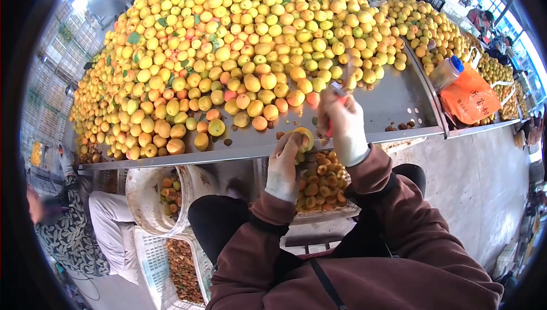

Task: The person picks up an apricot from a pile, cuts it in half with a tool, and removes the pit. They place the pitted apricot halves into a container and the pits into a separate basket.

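Note:
My left hand (286,159), in a light glove, holds a yellow apricot (305,137) over the table's front edge. Just right of it, my gloved right hand (343,117) is closed round a small tool (338,89) with red parts and a metal end; its blade is blurred. Behind both hands, a large heap of yellow and orange apricots (250,54) covers much of the metal table (393,99). Below my hands stands a crate (327,214) with apricot halves (320,183) in it.
A white bucket (141,196) with some fruit stands left of my knees, above a white crate (149,264) of brown pieces. A person (71,230) sits at the far left. An orange bag (468,98) and a blue-lidded jar (446,74) lie at the right.

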`<state>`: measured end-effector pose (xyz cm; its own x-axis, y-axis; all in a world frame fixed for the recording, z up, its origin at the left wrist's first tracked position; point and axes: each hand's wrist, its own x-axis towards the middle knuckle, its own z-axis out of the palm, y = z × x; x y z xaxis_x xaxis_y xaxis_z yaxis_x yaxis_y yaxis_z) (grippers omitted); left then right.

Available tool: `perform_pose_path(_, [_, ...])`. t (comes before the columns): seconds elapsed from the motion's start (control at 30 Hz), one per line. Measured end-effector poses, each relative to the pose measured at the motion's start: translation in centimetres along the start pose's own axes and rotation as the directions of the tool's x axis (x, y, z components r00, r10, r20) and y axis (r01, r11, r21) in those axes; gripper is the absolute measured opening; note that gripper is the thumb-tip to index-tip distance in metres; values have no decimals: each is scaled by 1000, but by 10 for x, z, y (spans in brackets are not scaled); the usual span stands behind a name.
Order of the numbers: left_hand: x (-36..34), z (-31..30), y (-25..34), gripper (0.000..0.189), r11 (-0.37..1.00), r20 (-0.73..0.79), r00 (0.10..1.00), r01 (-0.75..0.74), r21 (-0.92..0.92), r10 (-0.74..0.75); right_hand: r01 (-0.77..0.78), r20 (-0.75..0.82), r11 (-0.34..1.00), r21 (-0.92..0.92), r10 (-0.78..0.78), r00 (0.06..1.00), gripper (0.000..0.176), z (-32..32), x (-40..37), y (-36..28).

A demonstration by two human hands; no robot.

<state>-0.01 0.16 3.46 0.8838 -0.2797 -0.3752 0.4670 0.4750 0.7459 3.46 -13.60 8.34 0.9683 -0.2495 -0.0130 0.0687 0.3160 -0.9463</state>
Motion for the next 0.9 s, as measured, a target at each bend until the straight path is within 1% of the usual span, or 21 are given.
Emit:
perform_pose_path(0.07, [1,2,-5,29,998,23,1000,-13,-60,14,50,59,982,183,-62,996,27,-1,3,-8])
perform_pose_path(0.1, [2,4,-7,29,994,40,999,-30,-104,34,39,54,977,208,-51,997,32,-1,6,-8])
perform_pose_path(0.13, [2,6,-8,29,994,43,999,-26,-109,31,40,51,978,203,-51,997,32,0,5,-8])
perform_pose_path(0.2, [0,8,-7,29,992,54,998,-18,-121,24,128,53,975,180,-139,989,29,4,1,-7])
perform_pose_path(0.27, [-1,8,-7,28,993,81,996,-30,-113,39,140,48,975,172,-150,988,26,7,-3,-6])
perform_pose_path(0.33, [-1,7,-9,28,993,104,993,-45,-108,56,205,88,971,127,-217,972,23,9,-8,-6])
perform_pose_path(0.37, [-1,8,-10,26,986,93,994,-45,-158,61,205,93,971,125,-217,972,23,10,-11,-4])
perform_pose_path(0.4, [0,9,-10,25,977,83,994,-50,-209,68,222,67,968,118,-231,971,21,11,-13,-3])
perform_pose_path(0.43, [0,12,-9,25,975,82,994,-57,-212,76,240,40,964,111,-245,969,19,12,-14,-1])
perform_pose_path(0.47, [-3,17,-9,23,972,39,993,-102,-214,113,241,48,964,110,-247,968,19,15,-12,4])
perform_pose_path(0.5, [-5,21,-11,21,966,-4,989,-145,-213,147,303,-27,953,26,-303,953,18,19,-11,10])
perform_pose_path(0.53, [-5,23,-15,21,965,-7,989,-147,-216,149,356,-97,933,-62,-360,928,19,22,-12,15])
perform_pose_path(0.6, [-2,25,-25,19,923,-40,971,-237,-304,236,320,-106,946,-62,-325,940,16,24,-11,16])
perform_pose_path(0.63, [-1,23,-30,19,922,-45,971,-236,-307,234,280,-130,960,25,-275,953,15,26,-8,17])
perform_pose_path(0.67, [2,20,-34,20,928,-41,944,-330,-171,328,241,-147,964,113,-224,963,15,28,-5,18])
perform_pose_path(0.7, [1,20,-31,20,907,-24,908,-419,-31,419,237,-138,967,94,-224,965,21,33,-6,13])
perform_pose_path(0.73, [0,20,-29,20,906,-28,907,-421,-31,421,235,-134,967,95,-222,966,21,32,-4,14])
perform_pose_path(0.8, [-5,20,-20,14,881,68,891,-454,137,448,263,25,949,175,-271,962,30,25,4,13])
perform_pose_path(0.83, [-3,18,-16,14,880,69,891,-454,138,449,237,57,961,145,-247,967,36,25,5,10])
perform_pose_path(0.87, [-1,14,-11,14,958,48,957,-286,-3,286,236,55,961,145,-246,968,36,22,10,10])
perform_pose_path(0.9, [1,12,-9,15,984,52,993,-101,-146,109,124,91,947,295,-157,983,34,18,15,11])
